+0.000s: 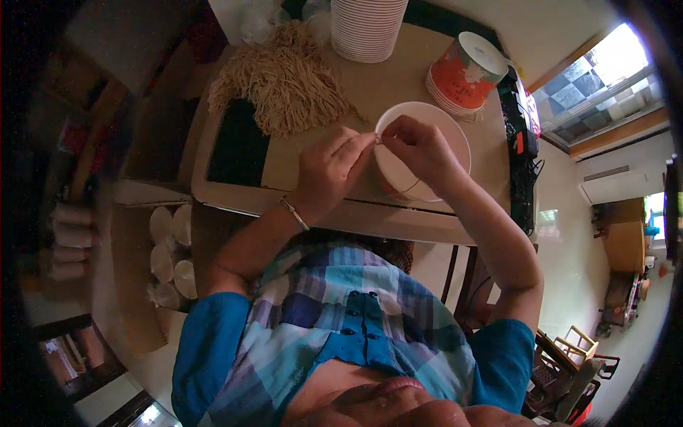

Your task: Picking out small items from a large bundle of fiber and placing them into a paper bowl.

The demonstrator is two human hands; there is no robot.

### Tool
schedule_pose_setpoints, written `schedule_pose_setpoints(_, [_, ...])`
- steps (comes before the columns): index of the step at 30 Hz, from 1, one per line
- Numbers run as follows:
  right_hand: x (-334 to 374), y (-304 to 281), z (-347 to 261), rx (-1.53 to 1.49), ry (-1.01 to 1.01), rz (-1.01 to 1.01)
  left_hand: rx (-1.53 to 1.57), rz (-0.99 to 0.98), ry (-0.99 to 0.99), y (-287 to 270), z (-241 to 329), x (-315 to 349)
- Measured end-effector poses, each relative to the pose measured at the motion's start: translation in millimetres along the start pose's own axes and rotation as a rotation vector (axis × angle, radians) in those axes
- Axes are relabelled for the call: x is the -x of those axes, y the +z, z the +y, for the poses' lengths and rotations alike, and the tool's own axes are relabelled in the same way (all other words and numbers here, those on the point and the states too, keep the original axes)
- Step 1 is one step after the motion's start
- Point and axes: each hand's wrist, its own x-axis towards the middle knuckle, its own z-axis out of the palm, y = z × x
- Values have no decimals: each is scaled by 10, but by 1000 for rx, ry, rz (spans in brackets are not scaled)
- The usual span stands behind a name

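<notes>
At the near rim of a white-lined paper bucket (447, 133), my two hands meet with their fingertips almost touching. My left hand (329, 169) is closed in a pinch at the bucket's left side. Over the opening, my right hand (425, 151) pinches too. Between the fingertips shows a small end of beige string (378, 139); its exact shape is hidden by the fingers. A thin strand crosses the bucket's near rim below my right hand. Behind my left hand lies a loose heap of beige strings (288, 82) on the table.
A tall stack of white paper buckets (366, 28) stands at the back. Orange-red printed buckets (462, 75) are stacked at the back right. Black power strips (523, 142) run along the table's right edge. A cardboard box (135, 277) of pale paper cups sits lower left.
</notes>
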Motion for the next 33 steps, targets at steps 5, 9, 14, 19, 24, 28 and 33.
schedule_pose_setpoints(5, [-18, -112, -267, -114, 436, -96, -3, -81, 36, -37, 159, 36])
schedule_pose_setpoints(9, [2, -122, -313, -172, 460, -78, 140, -89, -3, -46, 130, 42])
schedule_pose_setpoints(14, [36, -132, -238, -178, 398, -113, 259, -165, -341, -79, 65, -164])
schedule_pose_setpoints(19, [42, -108, -266, -197, 395, -95, 202, -283, -244, -60, -78, -236])
schedule_pose_setpoints(24, [52, -104, -277, -249, 409, -80, 219, -416, -198, -100, -107, -336])
schedule_pose_setpoints(28, [52, -85, -287, -214, 391, -60, 209, -433, -127, -81, -223, -335])
schedule_pose_setpoints(33, [101, -2, -213, -158, 368, -31, 317, -338, -319, -55, -215, -320])
